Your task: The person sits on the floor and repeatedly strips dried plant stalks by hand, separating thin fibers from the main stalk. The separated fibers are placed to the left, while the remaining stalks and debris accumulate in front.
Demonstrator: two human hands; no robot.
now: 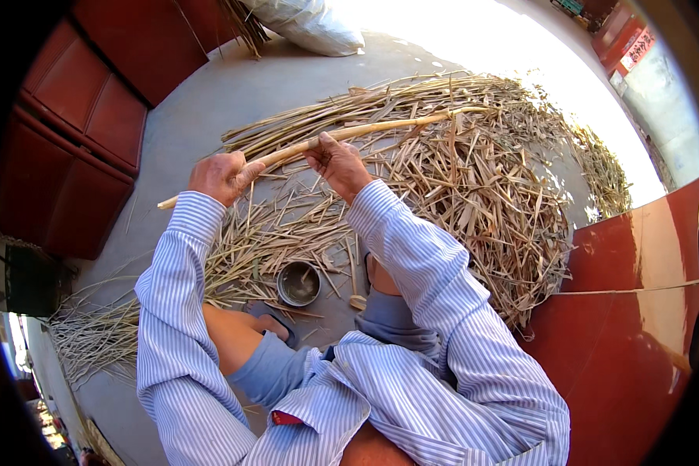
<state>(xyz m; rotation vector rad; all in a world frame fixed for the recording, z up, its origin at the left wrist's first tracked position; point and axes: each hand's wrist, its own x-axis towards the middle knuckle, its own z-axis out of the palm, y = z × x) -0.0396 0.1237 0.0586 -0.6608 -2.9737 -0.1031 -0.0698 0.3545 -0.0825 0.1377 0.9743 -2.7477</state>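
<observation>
Slender pale-yellow plant stalk (pixel 380 126) slants over the grey concrete floor (pixel 190 101), long axis pointing toward its far right edge; left hand (pixel 220 177), closed round it, sits nearer the left end, right hand (pixel 337 163) pinching it farther along

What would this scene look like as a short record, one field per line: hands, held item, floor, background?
held item: one long pale stalk, slanting up to the right
left hand: closed around the stalk near its lower-left end
right hand: pinching the stalk farther along
floor, right: large heap of dry leaf strips
floor, left: spread of thin stems
near the feet: round container, contents unclear
background: white sack
clothing: blue-and-white striped shirt
</observation>
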